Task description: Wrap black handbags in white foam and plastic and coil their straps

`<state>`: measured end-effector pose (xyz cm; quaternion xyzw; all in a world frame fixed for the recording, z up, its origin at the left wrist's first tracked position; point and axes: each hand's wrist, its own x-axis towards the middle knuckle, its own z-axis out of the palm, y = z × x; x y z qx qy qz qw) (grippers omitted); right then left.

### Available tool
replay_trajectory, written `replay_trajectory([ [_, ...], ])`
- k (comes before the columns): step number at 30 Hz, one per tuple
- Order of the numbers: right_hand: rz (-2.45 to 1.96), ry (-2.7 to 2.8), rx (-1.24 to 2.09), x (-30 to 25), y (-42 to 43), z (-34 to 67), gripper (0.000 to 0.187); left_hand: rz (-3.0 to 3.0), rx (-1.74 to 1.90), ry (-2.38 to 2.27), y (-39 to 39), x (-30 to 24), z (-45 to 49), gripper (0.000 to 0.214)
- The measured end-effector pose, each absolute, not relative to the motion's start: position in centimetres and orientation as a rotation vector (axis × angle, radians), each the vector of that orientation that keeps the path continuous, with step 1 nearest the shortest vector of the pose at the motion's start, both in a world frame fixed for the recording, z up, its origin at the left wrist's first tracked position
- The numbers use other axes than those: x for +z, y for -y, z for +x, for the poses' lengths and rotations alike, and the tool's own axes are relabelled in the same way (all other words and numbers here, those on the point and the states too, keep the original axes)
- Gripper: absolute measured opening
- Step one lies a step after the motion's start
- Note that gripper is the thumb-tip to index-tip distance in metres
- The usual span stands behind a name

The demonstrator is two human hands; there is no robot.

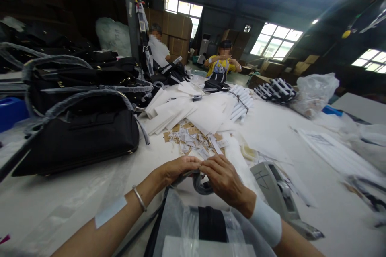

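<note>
The left hand (177,170) and right hand (221,180) are closing together, pinching a grey wrapped handle (199,183) of a black handbag (211,225) that is sitting in clear plastic at the white table's (75,196) near edge, just beside a grey tape dispenser (273,192).

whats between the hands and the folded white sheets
Head view: a scattered heap of paper tags lies between the left hand and right hand, holding a grey strap, and the folded white sheets.

White worktable (331,221) is carrying black handbags (81,136), folded white paper (169,108), scattered tag cards (189,140), and a grey tape dispenser (271,192), all resting directly on its surface.
</note>
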<state>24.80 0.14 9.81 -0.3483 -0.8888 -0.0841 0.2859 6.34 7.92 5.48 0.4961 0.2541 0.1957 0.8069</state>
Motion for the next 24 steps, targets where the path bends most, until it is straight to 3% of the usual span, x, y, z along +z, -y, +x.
replay_trajectory([
  [12, -1.041, 2.057, -0.028, 10.1, 0.7, 24.5, 0.030, 0.970, 0.605, -0.580, -6.5, 7.5, 6.6, 0.038],
  [24, -0.886, 2.431, -0.232, 12.5, 1.7, 24.2, 0.024, 1.034, 0.655, -0.620, -5.0, 8.5, 6.4, 0.038],
])
